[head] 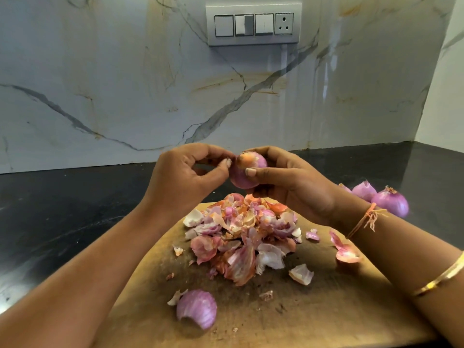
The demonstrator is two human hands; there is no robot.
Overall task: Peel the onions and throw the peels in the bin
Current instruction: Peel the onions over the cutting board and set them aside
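At the centre of the frame, I see the onion (247, 172) held above the cutting board (326, 310). The right hand (288, 187) cups it, thumb across its front, fingers curled behind. The left hand (185, 177) pinches its upper-left tip. The peel pile (241, 234) lies directly below, and the other onions (390, 200) sit at mid right.

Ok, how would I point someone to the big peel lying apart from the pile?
Start at the wooden chopping board on the dark counter, with a pile of onion peels in its middle. Nearer the camera, left of centre, a cupped purple peel lies alone. It is the largest single piece, domed, unlike the flat scraps nearby.
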